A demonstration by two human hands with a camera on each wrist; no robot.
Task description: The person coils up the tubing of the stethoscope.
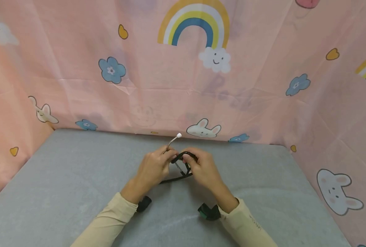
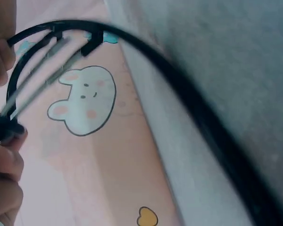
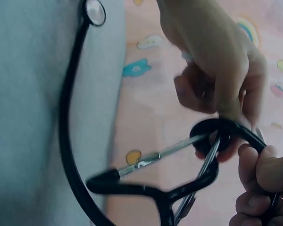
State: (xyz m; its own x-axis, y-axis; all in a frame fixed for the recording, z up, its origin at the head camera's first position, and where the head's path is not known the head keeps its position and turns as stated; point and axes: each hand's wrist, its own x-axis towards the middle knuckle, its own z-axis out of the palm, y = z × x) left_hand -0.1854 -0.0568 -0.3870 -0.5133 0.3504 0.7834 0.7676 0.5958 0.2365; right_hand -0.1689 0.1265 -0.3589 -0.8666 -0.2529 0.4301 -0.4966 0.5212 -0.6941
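A stethoscope with black tubing is held up in front of me between both hands. My left hand pinches it where a loop of tubing passes around the metal ear tubes. One ear tube rises past the left fingers and ends in a white ear tip. My right hand grips the black tubing just to the right, thumb against it. In the right wrist view the Y-shaped fork hangs below the loop, and the round chest piece shows at the top.
A grey cloth-covered table lies beneath the hands. Behind it and at both sides hangs a pink printed curtain. Black devices are strapped at the left wrist and the right wrist, by the beige sleeves.
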